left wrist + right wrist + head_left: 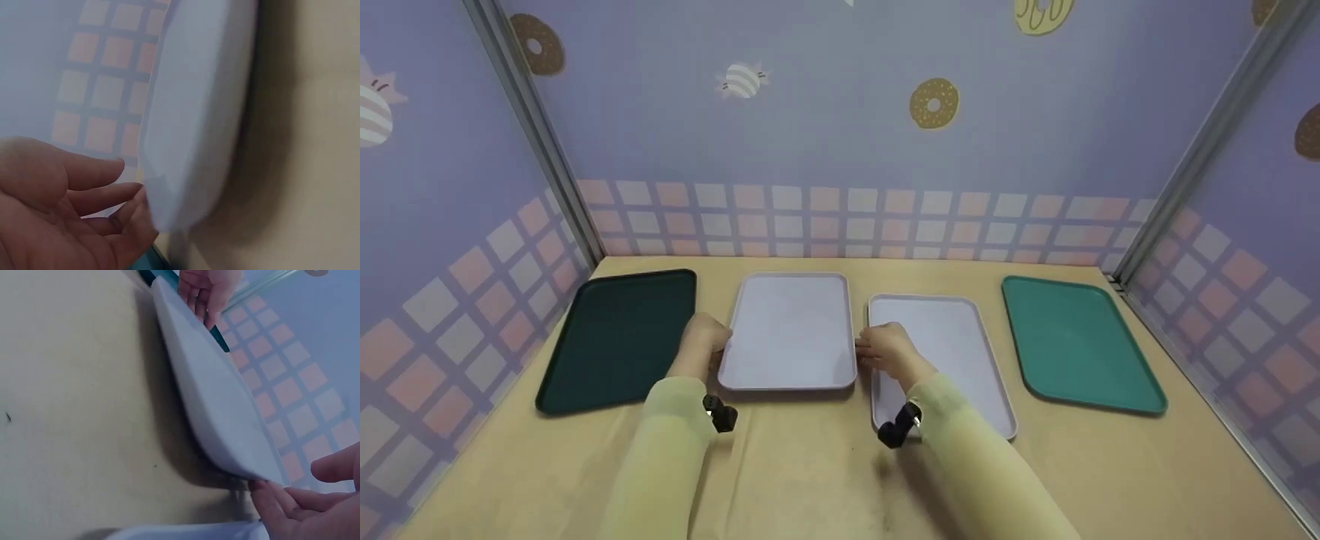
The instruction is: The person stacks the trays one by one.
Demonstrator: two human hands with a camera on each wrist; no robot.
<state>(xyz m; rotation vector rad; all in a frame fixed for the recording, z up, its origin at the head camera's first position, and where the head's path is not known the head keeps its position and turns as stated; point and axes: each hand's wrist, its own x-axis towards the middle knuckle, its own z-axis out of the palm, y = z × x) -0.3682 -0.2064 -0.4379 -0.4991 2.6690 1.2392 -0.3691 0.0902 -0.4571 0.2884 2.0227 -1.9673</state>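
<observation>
A pale lilac-white tray (789,330) is held level between both hands, its near edge casting a shadow on the table. My left hand (703,336) holds its left side; in the left wrist view the fingertips (145,211) are bent against the rim, with the thumb off it. My right hand (889,349) holds the opposite side, over the left edge of a second pale tray (952,337). In the right wrist view, the right fingers (267,498) hook beneath the rim and the thumb stands apart from it.
A dark green tray (619,341) lies at the left, close beside the left hand. On the far right lies a lighter green tray (1084,345). The beige table (802,472) is enclosed by patterned walls (840,150) at the back and sides.
</observation>
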